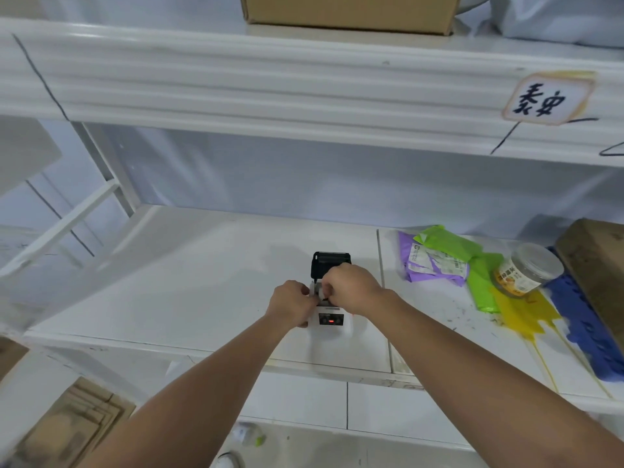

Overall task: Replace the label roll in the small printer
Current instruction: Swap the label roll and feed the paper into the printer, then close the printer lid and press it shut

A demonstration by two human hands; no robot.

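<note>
Both hands, left (293,304) and right (351,288), curled together over the open bay of the small printer (331,320) on the shelf (169,282), lid (329,263) flipped up behind them for access (label roll hidden, grip unclear).

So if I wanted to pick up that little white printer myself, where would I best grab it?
Probably by the printer's white lower body, gripping its two flat side walls from the near, front end. The black lid stands open at the far end and both hands, left and right, crowd the paper bay, so the top looks a poor hold.
</note>
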